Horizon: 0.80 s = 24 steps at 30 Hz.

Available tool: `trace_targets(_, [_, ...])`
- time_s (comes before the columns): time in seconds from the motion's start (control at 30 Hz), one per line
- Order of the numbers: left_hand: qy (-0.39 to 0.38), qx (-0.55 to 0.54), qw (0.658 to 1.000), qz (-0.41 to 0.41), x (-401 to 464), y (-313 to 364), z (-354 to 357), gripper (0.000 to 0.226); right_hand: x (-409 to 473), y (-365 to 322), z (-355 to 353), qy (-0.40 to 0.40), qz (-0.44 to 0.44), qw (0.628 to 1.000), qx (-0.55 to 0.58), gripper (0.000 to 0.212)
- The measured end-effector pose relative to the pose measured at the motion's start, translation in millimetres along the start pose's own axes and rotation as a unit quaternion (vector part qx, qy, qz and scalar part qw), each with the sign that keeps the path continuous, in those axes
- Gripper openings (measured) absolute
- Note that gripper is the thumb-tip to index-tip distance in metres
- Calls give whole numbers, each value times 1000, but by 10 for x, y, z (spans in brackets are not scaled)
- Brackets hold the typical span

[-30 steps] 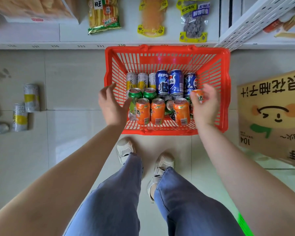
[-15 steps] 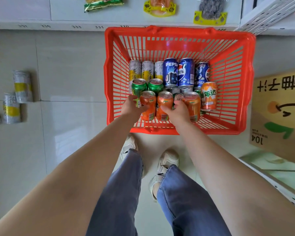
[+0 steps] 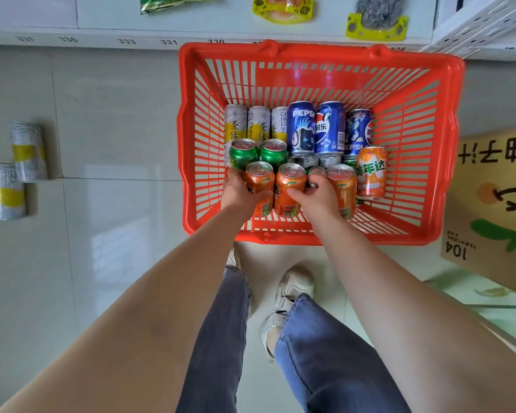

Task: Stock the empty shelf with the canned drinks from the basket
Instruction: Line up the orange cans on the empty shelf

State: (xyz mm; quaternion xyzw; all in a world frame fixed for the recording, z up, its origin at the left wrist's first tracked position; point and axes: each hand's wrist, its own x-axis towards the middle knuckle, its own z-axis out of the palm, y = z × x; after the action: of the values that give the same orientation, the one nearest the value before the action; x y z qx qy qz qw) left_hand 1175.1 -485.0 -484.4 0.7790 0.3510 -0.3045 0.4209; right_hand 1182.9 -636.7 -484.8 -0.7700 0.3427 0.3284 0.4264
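She is at the pick-up step, both hands down in the red basket [image 3: 450,144] on the floor, left hand [image 3: 240,192] and right hand [image 3: 316,198] each wrapped round an orange can [image 3: 262,186], so next she must lift them clear toward the shelf.

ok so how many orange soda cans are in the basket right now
4: left hand grips one, right hand grips one, one beside it, one far right. More may be hidden underneath.
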Motion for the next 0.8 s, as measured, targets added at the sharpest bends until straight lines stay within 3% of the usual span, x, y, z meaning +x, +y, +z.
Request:
trace_targets(0.23, [-2, -100, 995, 6, -37, 74, -377, 62, -64, -149, -1, -33, 24, 998, -40, 69])
trace_targets(0.37, [-44, -130, 990, 8, -29, 44, -514, 49, -127, -190, 112, -30, 22, 996, -79, 89])
trace_targets(0.53, [-107, -137, 985, 22, -48, -57, -517, 32, -91, -174, 190, -3, -4, 996, -87, 86])
trace_targets(0.6, [-120, -157, 980, 27, -85, -75, -539, 37, -109, -155, 128, -3, -22, 996, -90, 85])
trace_targets(0.73, [-122, -221, 967, 29, -346, 3, -704, 74, -283, -225, -131, -28, -60, 995, -71, 84])
trace_targets(0.8, [-120, -250, 960, 39, -602, 101, -821, 67, -477, -314, -325, -40, -90, 993, -59, 85])
